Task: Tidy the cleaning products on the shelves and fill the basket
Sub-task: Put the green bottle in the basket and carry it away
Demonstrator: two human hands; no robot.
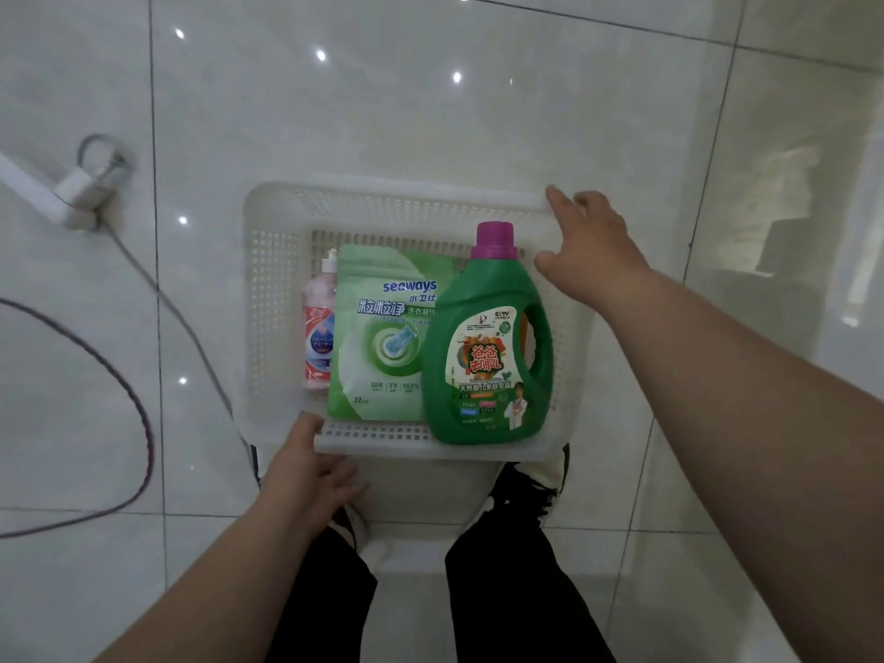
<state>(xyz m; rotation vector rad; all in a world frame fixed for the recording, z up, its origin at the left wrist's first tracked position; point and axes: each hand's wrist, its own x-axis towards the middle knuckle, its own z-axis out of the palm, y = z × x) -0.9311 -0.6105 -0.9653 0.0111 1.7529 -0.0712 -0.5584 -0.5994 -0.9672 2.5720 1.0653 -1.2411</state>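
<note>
- On the tiled floor [430, 88], just in front of our shoes [531, 485], is the white basket [382, 193]; its walls are perforated plastic, so we judge it light by itself and a little flexible.
- Inside it three products lie side by side; a pink bottle [318, 337] beside the left wall, a green pouch [382, 337] in the middle, and a green jug [488, 346] with a purple cap at the right, partly over the pouch's edge.
- Our left hand [311, 466] is at the near left corner; the thumb touches the rim and the fingers lie almost straight below it, closed around nothing.
- Our right hand [591, 253] reaches the far right corner; the fingers are straight and spread, the tips on the rim, with no grip here either.
- The jug is probably the heaviest thing, so we expect the load to pull to the right side; with a hold at two opposite corners only, the basket may twist.
- The rim looks like the stiffest part, the right place to hold, with fingers curled under it; the plastic is smooth and may slip.
- The pouch is soft and the bottle may roll, so we would keep the basket level.
</note>
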